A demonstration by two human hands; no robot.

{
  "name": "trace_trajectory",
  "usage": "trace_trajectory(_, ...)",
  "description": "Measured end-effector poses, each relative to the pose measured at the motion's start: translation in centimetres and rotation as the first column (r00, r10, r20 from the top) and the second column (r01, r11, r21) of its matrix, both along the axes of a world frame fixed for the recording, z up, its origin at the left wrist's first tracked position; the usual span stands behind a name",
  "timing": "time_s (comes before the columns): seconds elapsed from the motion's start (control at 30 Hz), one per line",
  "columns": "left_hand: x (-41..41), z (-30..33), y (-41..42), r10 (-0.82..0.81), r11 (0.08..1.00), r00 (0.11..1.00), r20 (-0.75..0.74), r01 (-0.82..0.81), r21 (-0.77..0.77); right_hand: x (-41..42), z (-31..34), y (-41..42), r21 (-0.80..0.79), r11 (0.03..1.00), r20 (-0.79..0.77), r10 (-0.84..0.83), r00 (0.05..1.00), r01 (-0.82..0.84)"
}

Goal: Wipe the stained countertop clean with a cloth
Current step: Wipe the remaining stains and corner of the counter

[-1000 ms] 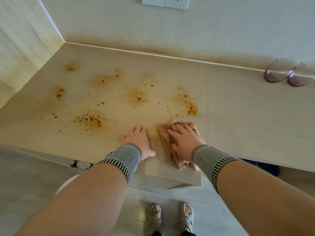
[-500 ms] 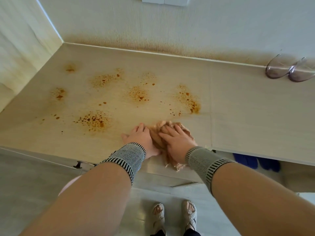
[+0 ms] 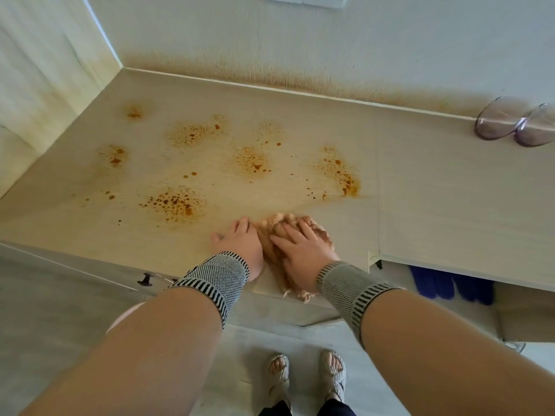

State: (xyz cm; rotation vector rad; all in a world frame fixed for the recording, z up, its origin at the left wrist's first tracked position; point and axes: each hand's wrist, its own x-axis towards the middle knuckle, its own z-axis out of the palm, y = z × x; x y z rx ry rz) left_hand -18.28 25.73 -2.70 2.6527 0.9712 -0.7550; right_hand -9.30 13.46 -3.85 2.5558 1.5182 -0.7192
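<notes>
While orange-brown stains (image 3: 177, 202) remain unwiped farther back, tan cloth (image 3: 280, 232) lies bunched at counter (image 3: 435, 211) front edge, right hand (image 3: 303, 250) fingers spread flat atop, left hand (image 3: 240, 244) fingers extended alongside; advised: press evenly, sweep forward.

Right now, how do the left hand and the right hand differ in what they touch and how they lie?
The right hand lies on the bunched tan cloth, fingers spread over it; the left hand rests mostly on the bare countertop beside the cloth. The right hand's fingers show fully; the left hand's fingertips are partly hidden at the cloth's edge. Both lie palm-down near the front edge, each above a striped wristband, short of the orange stains.
</notes>
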Motion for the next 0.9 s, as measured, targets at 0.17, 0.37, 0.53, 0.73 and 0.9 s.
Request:
trace_trajectory(0.17,-0.2,-0.6,0.1,0.016,1.0,1.0,0.022,-0.015,-0.015,4.7,-0.4,-6.1,-0.003,0.911,0.162,-0.406,0.9,0.412)
trace_trajectory(0.37,-0.7,-0.6,-0.1,0.021,0.999,0.993,0.112,-0.017,-0.036,1.0,-0.4,-0.6,-0.01,0.906,0.036,-0.422,0.906,0.422)
trace_trajectory(0.53,-2.1,-1.0,-0.3,0.024,1.0,0.997,0.067,-0.024,0.003,-0.8,-1.1,0.1,-0.009,0.999,-0.001,0.054,0.999,-0.054)
trace_trajectory(0.73,-3.5,-0.4,-0.1,0.056,0.996,0.998,0.037,-0.058,0.061,4.0,0.0,-4.4,-0.007,0.823,0.1,-0.564,0.82,0.568)
trace_trajectory(0.9,-4.3,-1.4,-2.5,0.106,0.992,0.994,0.019,-0.107,0.065,-1.4,-0.8,-0.7,0.028,0.993,0.009,-0.116,0.993,0.116)
